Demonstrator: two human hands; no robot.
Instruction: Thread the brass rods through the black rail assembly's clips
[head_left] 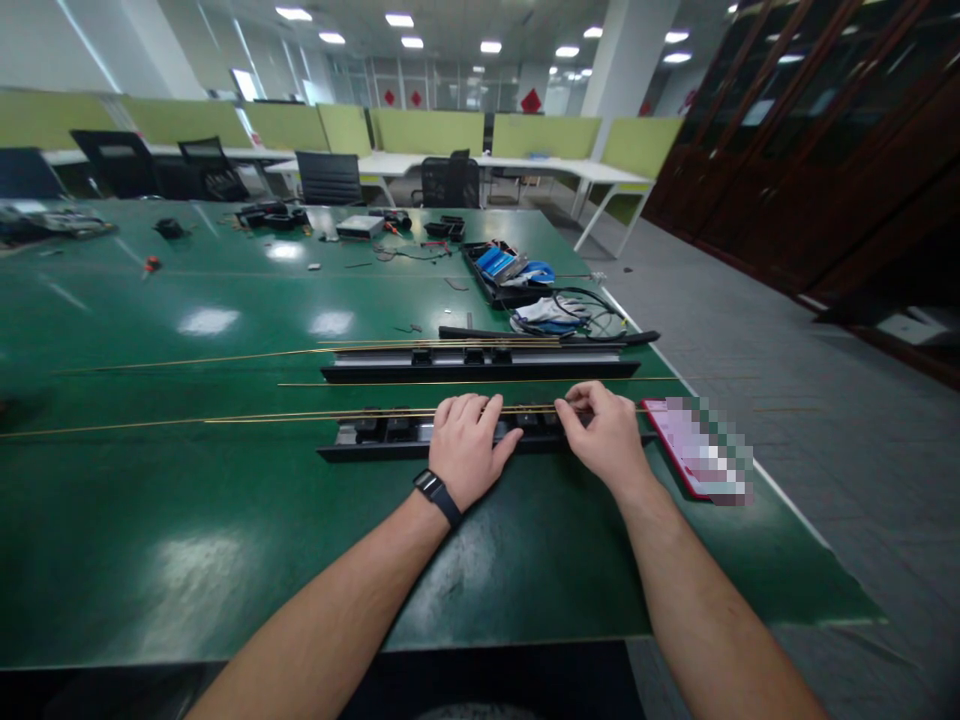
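A long black rail (pixel 375 454) with black blocks in its channel lies across the green table in front of me. Thin brass-coloured rods (pixel 285 417) run along its top and stick out far to the left. My left hand (pixel 466 450), wearing a dark watch, rests over the middle of the rail with fingers stretched and thumb apart. Thumb and fingertips of my right hand (pixel 609 430) pinch together at a thin brass rod near the rail's right end. Behind lies a second black rail (pixel 480 374), with more rods along it and one loose rod (pixel 360 384) between the two rails.
A red-edged flat item (pixel 679 455), partly blurred out, lies right of the rail near the table's edge. Farther back are a black tray (pixel 487 285) with blue things, gloves (pixel 551 314), a coiled black cable (pixel 600 300) and scattered parts. Chairs stand beyond the table.
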